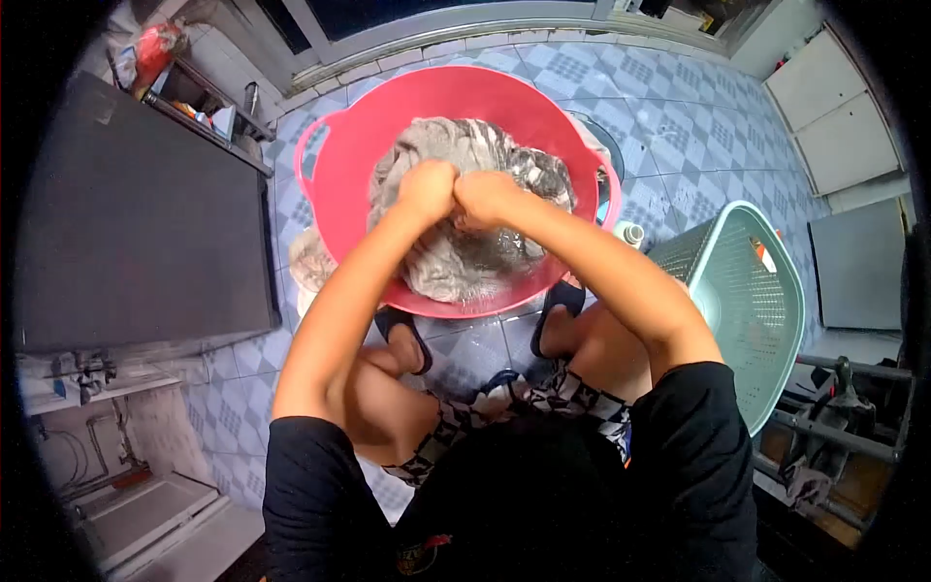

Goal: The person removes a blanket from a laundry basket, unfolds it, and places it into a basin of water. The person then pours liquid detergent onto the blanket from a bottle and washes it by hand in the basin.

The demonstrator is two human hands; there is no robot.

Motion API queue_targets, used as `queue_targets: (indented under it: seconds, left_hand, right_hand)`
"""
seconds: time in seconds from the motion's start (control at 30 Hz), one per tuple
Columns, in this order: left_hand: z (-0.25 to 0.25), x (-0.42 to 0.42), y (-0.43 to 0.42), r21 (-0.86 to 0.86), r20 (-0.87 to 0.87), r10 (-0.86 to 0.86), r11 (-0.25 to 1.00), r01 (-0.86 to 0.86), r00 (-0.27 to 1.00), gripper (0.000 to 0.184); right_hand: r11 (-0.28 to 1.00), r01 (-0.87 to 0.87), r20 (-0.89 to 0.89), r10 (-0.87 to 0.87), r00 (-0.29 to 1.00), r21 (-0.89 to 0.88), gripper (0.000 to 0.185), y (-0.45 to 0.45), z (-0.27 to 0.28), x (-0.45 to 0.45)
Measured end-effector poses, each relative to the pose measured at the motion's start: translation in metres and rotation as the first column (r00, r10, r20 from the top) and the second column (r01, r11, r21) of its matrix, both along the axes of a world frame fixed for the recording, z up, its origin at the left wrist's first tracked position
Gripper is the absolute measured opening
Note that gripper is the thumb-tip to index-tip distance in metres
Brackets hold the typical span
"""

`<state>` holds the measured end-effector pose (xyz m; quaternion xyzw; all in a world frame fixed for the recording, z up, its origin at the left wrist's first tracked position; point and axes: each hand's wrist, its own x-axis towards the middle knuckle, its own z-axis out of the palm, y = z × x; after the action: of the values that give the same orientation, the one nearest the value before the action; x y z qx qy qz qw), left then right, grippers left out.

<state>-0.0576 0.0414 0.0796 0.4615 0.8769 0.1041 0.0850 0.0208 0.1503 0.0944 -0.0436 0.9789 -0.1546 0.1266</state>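
Observation:
A large pink plastic tub [436, 92] stands on the floor between my feet, with wet grey-beige cloth [438, 270] heaped in it. Some of the fabric at the right has dark and white patches. Over the middle of the tub, my left hand [427, 189] is closed in a fist against my right hand [487, 197], which is closed too. Both grip bunched wet cloth, though most of what lies inside the fingers is hidden. Water glistens and splashes in the tub below my right hand.
A pale green slotted laundry basket [793, 320] stands at the right. Beside the tub are a white-capped bottle [629, 233] and, at left, a pale bundle [310, 257]. A dark grey box-shaped unit [145, 223] borders the left; a white cabinet [839, 116] stands far right. Blue floor tiles look wet.

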Motion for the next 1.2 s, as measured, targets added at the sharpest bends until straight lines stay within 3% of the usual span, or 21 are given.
queue_targets:
  seconds: [0.07, 0.13, 0.2, 0.23, 0.33, 0.4, 0.43, 0.5, 0.53, 0.6, 0.63, 0.7, 0.77, 0.8, 0.83, 0.9, 1.2]
  left_hand:
    - [-0.001, 0.005, -0.009, 0.052, -0.022, 0.024, 0.998, -0.023, 0.999, 0.020]
    - [-0.009, 0.015, -0.023, 0.092, -0.032, 0.049, 0.995, -0.046, 0.998, 0.024]
    - [-0.020, 0.018, -0.036, 0.108, -0.058, 0.065, 0.992, -0.059, 0.996, 0.032]
    - [-0.034, 0.010, -0.041, 0.059, -0.035, 0.046, 0.997, -0.044, 0.998, 0.042]
    - [-0.033, 0.019, -0.056, 0.124, -0.041, 0.079, 0.990, -0.074, 0.996, 0.041]
    - [-0.030, 0.027, -0.062, 0.087, 0.002, 0.092, 0.992, -0.092, 0.996, 0.040]
    - [-0.033, 0.028, -0.063, 0.069, 0.005, 0.087, 0.994, -0.087, 0.996, 0.040]
    - [-0.040, 0.030, -0.068, 0.075, -0.004, 0.074, 0.994, -0.073, 0.997, 0.038]
    - [-0.043, 0.033, -0.070, 0.066, 0.007, 0.081, 0.994, -0.081, 0.997, 0.038]
    - [-0.047, 0.033, -0.069, 0.091, 0.008, 0.056, 0.994, -0.056, 0.998, 0.036]
    - [-0.048, 0.033, -0.067, 0.090, 0.012, 0.055, 0.994, -0.056, 0.998, 0.036]
    - [-0.048, 0.032, -0.064, 0.143, 0.013, 0.054, 0.988, -0.055, 0.998, 0.031]
    - [-0.047, 0.030, -0.061, 0.156, 0.034, 0.050, 0.986, -0.054, 0.998, 0.031]
    - [-0.046, 0.028, -0.058, 0.169, 0.053, 0.046, 0.984, -0.054, 0.998, 0.031]
    - [-0.047, 0.028, -0.057, 0.224, 0.024, 0.035, 0.974, -0.040, 0.999, 0.026]
    - [-0.046, 0.022, -0.056, 0.205, 0.013, -0.028, 0.978, 0.025, 1.000, 0.019]
    - [-0.077, -0.056, -0.005, 0.283, 0.075, -0.103, 0.956, 0.078, 0.992, 0.009]
  right_hand:
    - [0.994, 0.101, -0.137, -0.107, 0.985, -0.048, 0.015, -0.016, -0.001, 0.015]
    - [0.995, 0.092, -0.434, -0.102, 0.895, -0.044, 0.016, -0.035, -0.020, 0.035]
    - [0.990, 0.071, -0.528, -0.123, 0.841, -0.119, 0.013, -0.056, -0.024, 0.053]
    - [0.992, -0.006, -0.541, -0.063, 0.839, -0.125, 0.012, -0.067, -0.023, 0.061]
    - [0.959, -0.259, -0.531, 0.163, 0.832, -0.111, 0.014, -0.103, -0.019, 0.093]
    - [0.904, -0.427, -0.613, 0.322, 0.722, -0.028, 0.011, -0.115, -0.021, 0.110]
    - [0.901, -0.432, -0.607, 0.323, 0.726, -0.038, 0.011, -0.115, -0.025, 0.111]
    - [0.867, -0.491, -0.855, 0.319, 0.409, 0.088, 0.011, -0.110, -0.034, 0.108]
    - [0.864, -0.498, -0.853, 0.315, 0.416, 0.076, 0.011, -0.113, -0.046, 0.114]
    - [0.649, -0.749, -0.800, 0.516, 0.305, 0.133, 0.007, -0.124, -0.084, 0.133]
    - [0.574, -0.805, -0.525, 0.736, 0.427, 0.150, 0.011, -0.130, -0.093, 0.144]
    - [0.578, -0.811, -0.084, 0.816, 0.573, 0.092, 0.017, -0.151, -0.165, 0.153]
    - [0.790, -0.610, 0.417, 0.576, 0.703, -0.062, 0.022, -0.166, -0.218, 0.155]
    - [0.926, -0.377, 0.598, 0.303, 0.742, -0.001, 0.025, -0.173, -0.249, 0.161]
    - [0.983, -0.182, 0.746, 0.115, 0.656, 0.008, 0.026, -0.165, -0.235, 0.163]
    - [0.996, -0.093, 0.801, 0.057, 0.595, -0.002, 0.026, -0.147, -0.223, 0.177]
    - [0.996, 0.039, 0.799, 0.040, 0.600, -0.079, 0.027, -0.095, -0.226, 0.142]
